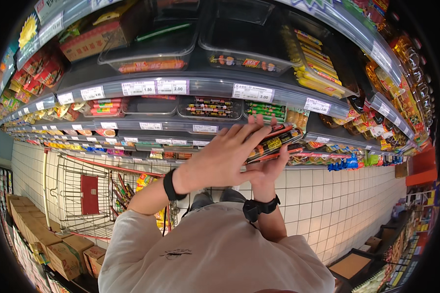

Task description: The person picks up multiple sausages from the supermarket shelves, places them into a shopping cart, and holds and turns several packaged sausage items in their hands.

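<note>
A bundle of sausage sticks in black and red wrappers [278, 142] lies between my two hands, in front of the shelf's lower tier. My right hand [273, 166] supports the bundle from below, its thumb up along the near side. Across the bundle's left end lies my left hand [223, 154], palm against the sticks and fingers pointing to the shelf. Just beyond the hands sit green-wrapped sticks [266, 109] and a clear bin of black-wrapped sticks [209, 114]. On the tier above, another clear plastic bin [242, 44] has black-wrapped sticks at its front.
Yellow-wrapped sausages [321, 69] fill a bin at upper right. Oil bottles [399, 84] line the right shelves. A wire shopping cart [84, 197] with sticks and yellow packs stands to my left on the tiled floor [311, 197]. Cardboard boxes [66, 252] are stacked behind it.
</note>
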### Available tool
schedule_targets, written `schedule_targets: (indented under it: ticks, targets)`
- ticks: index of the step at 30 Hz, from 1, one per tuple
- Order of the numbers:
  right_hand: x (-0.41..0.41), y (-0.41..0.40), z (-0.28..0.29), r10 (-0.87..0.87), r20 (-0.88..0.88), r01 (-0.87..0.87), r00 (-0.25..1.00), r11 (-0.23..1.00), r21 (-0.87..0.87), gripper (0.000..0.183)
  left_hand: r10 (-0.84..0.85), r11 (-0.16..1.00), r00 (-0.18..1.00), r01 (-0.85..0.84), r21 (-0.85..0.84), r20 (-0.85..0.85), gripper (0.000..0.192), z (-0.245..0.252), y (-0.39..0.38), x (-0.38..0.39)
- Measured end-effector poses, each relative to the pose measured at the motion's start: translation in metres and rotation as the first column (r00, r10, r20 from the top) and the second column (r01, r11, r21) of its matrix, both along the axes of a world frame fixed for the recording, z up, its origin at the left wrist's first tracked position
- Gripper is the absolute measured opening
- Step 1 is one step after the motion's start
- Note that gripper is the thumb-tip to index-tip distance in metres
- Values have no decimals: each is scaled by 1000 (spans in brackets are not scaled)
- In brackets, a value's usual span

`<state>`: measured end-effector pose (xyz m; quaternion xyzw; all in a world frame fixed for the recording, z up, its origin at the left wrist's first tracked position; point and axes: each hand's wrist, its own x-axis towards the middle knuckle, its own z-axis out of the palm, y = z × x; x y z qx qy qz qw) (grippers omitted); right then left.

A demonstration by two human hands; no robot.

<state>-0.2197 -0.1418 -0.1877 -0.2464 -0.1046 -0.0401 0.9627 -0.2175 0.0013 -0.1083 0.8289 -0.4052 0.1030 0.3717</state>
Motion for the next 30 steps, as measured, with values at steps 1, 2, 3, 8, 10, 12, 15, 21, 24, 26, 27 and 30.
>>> schedule_targets:
  ticks: [1, 2, 3, 8, 10, 12, 15, 21, 24, 26, 27, 30]
  targets:
    - [-4, 4, -4, 23, -25, -23, 999, 1000, -7, 73, 78, 993, 997, -78, 84, -3, 84, -7, 3, -10]
    - [-7, 9, -7, 60, -26, -60, 998, 998, 21, 70, 146, 979, 988, -138, 147, -43, 87, -17, 4, -16]
    - [-11, 11, -11, 95, -26, -93, 995, 994, 51, 67, 178, 975, 980, -164, 153, -86, 86, -23, 6, -21]
    - [-30, 22, -5, 166, -279, -212, 946, 967, -142, 43, 228, 972, 938, -234, 10, -261, 80, -52, 23, -45]
    - [-39, 25, -4, 147, -423, -218, 894, 968, -123, 36, 271, 952, 903, -302, -43, -334, 69, -59, 23, -62]
    - [-48, 24, -7, 201, -443, -277, 874, 954, -113, 35, 355, 927, 873, -376, 1, -334, 68, -65, 19, -82]
    - [-64, 19, -16, 300, -510, -388, 806, 918, -74, 35, 465, 876, 825, -480, 34, -322, 64, -71, 9, -112]
    - [-98, 20, -64, 453, -578, -545, 678, 838, 18, 31, 581, 798, 709, -592, 111, -400, 64, -100, 2, -170]
    - [-124, 34, -74, 537, -618, -652, 574, 757, 53, 29, 672, 725, 633, -669, 164, -385, 67, -112, 4, -207]
    - [-137, 45, -88, 601, -616, -728, 509, 682, 64, 28, 699, 685, 570, -707, 176, -432, 67, -113, 12, -229]
    - [-143, 50, -95, 615, -634, -768, 469, 638, 51, 34, 704, 666, 534, -725, 176, -467, 66, -110, 15, -238]
    - [-158, 72, -112, 659, -641, -811, 394, 577, 95, 33, 697, 611, 401, -766, 199, -595, 64, -110, 28, -262]
